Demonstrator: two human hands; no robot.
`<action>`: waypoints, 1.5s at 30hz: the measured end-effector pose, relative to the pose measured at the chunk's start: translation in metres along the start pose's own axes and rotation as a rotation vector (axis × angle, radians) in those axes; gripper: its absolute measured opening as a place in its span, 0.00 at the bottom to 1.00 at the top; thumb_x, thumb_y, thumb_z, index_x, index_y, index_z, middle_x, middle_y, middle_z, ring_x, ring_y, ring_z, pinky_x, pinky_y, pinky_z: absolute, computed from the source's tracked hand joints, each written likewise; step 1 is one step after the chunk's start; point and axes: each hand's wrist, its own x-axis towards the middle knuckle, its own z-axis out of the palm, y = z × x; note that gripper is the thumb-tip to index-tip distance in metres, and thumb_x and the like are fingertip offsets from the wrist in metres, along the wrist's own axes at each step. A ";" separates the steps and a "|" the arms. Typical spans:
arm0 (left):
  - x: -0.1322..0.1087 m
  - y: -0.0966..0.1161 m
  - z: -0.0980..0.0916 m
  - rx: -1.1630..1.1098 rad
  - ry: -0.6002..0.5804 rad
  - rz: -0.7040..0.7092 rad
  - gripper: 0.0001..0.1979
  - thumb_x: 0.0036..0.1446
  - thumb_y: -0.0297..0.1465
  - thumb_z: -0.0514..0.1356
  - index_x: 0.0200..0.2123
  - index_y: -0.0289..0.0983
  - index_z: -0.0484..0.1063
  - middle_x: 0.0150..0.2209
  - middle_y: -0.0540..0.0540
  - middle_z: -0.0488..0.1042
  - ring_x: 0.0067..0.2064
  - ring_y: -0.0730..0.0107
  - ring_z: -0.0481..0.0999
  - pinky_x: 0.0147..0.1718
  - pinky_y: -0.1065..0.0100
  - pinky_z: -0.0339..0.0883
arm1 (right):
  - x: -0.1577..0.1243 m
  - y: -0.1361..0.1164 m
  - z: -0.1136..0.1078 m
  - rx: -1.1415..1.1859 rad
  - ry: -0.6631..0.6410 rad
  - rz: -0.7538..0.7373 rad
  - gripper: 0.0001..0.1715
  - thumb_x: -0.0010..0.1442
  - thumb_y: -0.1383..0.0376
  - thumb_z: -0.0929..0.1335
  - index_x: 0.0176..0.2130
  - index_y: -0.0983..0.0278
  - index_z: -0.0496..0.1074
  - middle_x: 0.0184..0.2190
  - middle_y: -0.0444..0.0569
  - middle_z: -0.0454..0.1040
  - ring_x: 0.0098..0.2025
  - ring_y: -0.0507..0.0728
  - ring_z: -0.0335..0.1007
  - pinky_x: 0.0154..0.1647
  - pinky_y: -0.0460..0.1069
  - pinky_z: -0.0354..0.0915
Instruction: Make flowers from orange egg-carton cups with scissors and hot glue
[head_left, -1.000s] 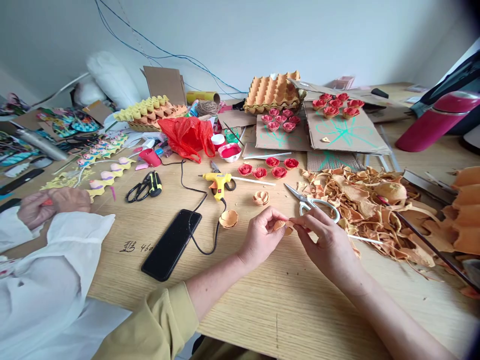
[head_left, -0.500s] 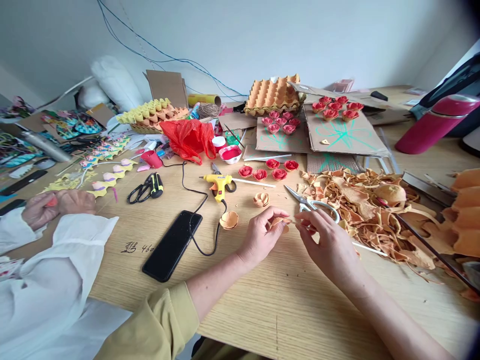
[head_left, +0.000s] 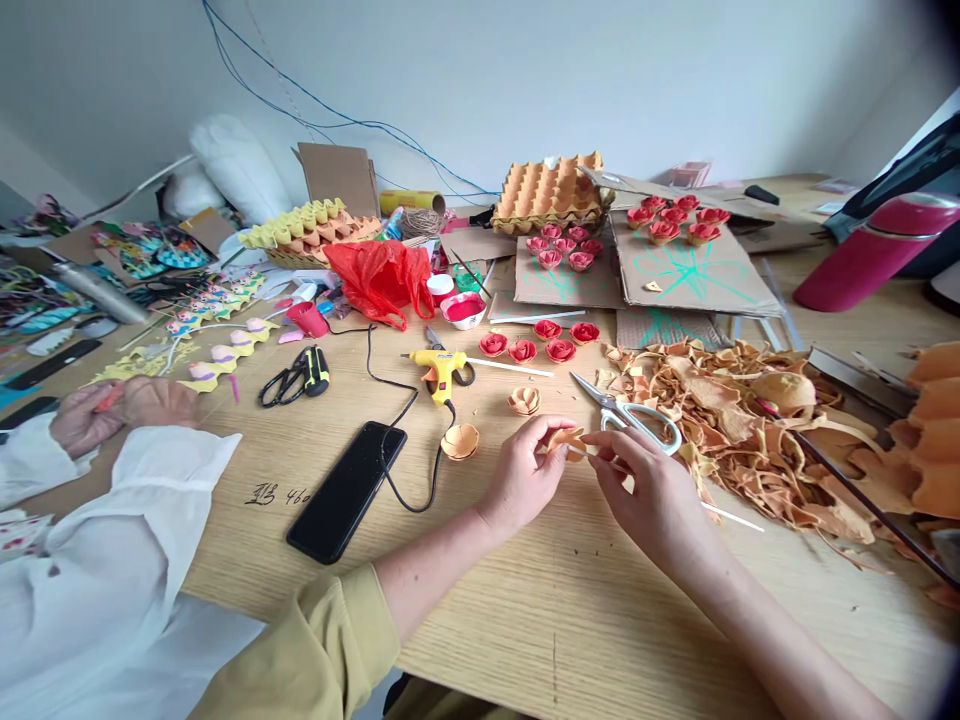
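Note:
My left hand (head_left: 525,470) pinches a small orange paper-pulp flower cup (head_left: 564,440) with cut petals. My right hand (head_left: 656,485) is closed on a thin white stick (head_left: 731,516), whose far end sticks out behind the hand. The stick's front end meets the flower cup, partly hidden by my fingers. Just beyond my left hand sit an unpainted layered flower (head_left: 523,401) and an open petal cup (head_left: 460,441). White-handled scissors (head_left: 637,420) lie beyond my right hand, beside a pile of orange pulp scraps (head_left: 720,400).
A yellow glue gun (head_left: 439,368) and a black phone (head_left: 346,490) lie left. Several red flowers (head_left: 560,350) stand further back, some on cardboard (head_left: 690,275). A red bottle (head_left: 874,250) stands right. A co-worker's hands (head_left: 154,402) work at far left.
The flower cup has turned in my left hand and shows more of its petals. My right hand has shifted slightly, and the stick's rear end is lower and further left.

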 end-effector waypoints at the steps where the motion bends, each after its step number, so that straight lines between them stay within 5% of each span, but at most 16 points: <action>1: -0.001 0.000 0.000 0.013 -0.008 -0.007 0.14 0.61 0.21 0.56 0.48 0.36 0.74 0.45 0.42 0.79 0.44 0.67 0.79 0.39 0.71 0.74 | 0.000 0.001 0.000 -0.009 -0.003 0.006 0.11 0.67 0.67 0.65 0.46 0.60 0.76 0.36 0.46 0.74 0.26 0.51 0.71 0.28 0.47 0.65; 4: -0.003 0.001 0.002 0.042 -0.028 -0.024 0.15 0.59 0.21 0.58 0.49 0.36 0.73 0.46 0.41 0.79 0.43 0.66 0.79 0.33 0.73 0.74 | 0.000 0.003 0.001 -0.064 0.009 0.016 0.12 0.67 0.67 0.65 0.46 0.58 0.77 0.37 0.45 0.75 0.25 0.51 0.70 0.27 0.47 0.64; 9: -0.005 0.002 0.003 0.098 -0.025 0.017 0.13 0.58 0.25 0.62 0.48 0.35 0.72 0.45 0.40 0.79 0.43 0.65 0.79 0.37 0.70 0.76 | 0.000 0.004 0.001 -0.196 0.073 -0.058 0.12 0.68 0.65 0.65 0.44 0.58 0.79 0.35 0.47 0.75 0.28 0.54 0.71 0.26 0.48 0.62; 18: -0.007 -0.001 0.005 -0.030 -0.045 -0.072 0.16 0.59 0.20 0.55 0.50 0.36 0.71 0.47 0.42 0.77 0.39 0.70 0.81 0.27 0.75 0.77 | -0.001 0.002 0.002 -0.183 -0.002 0.005 0.12 0.68 0.65 0.65 0.46 0.58 0.78 0.35 0.47 0.75 0.28 0.54 0.73 0.26 0.47 0.62; 24: -0.006 0.001 0.005 0.072 -0.027 -0.013 0.15 0.57 0.19 0.58 0.47 0.37 0.73 0.43 0.43 0.80 0.41 0.67 0.81 0.37 0.70 0.76 | 0.000 -0.003 0.001 -0.263 0.046 -0.067 0.13 0.67 0.65 0.65 0.42 0.59 0.80 0.33 0.48 0.74 0.25 0.53 0.68 0.24 0.47 0.58; 32: -0.004 0.006 0.003 0.105 -0.015 -0.043 0.02 0.62 0.28 0.60 0.38 0.36 0.72 0.34 0.46 0.79 0.33 0.71 0.76 0.32 0.72 0.69 | -0.001 -0.003 0.001 -0.274 0.052 -0.111 0.13 0.66 0.68 0.65 0.42 0.60 0.80 0.32 0.47 0.72 0.28 0.54 0.68 0.25 0.47 0.57; 41: -0.002 0.004 0.002 -0.007 -0.044 -0.104 0.08 0.62 0.35 0.63 0.35 0.36 0.72 0.30 0.49 0.77 0.28 0.75 0.73 0.28 0.74 0.66 | 0.001 -0.001 -0.003 -0.350 0.053 -0.239 0.15 0.67 0.70 0.63 0.35 0.61 0.78 0.29 0.47 0.69 0.29 0.54 0.65 0.27 0.48 0.56; 45: -0.002 0.002 0.003 -0.087 -0.025 -0.186 0.10 0.61 0.37 0.64 0.36 0.36 0.72 0.30 0.49 0.77 0.28 0.74 0.73 0.25 0.75 0.68 | 0.001 0.000 -0.004 -0.335 0.048 -0.245 0.14 0.68 0.69 0.63 0.40 0.61 0.78 0.31 0.48 0.69 0.30 0.55 0.67 0.29 0.48 0.58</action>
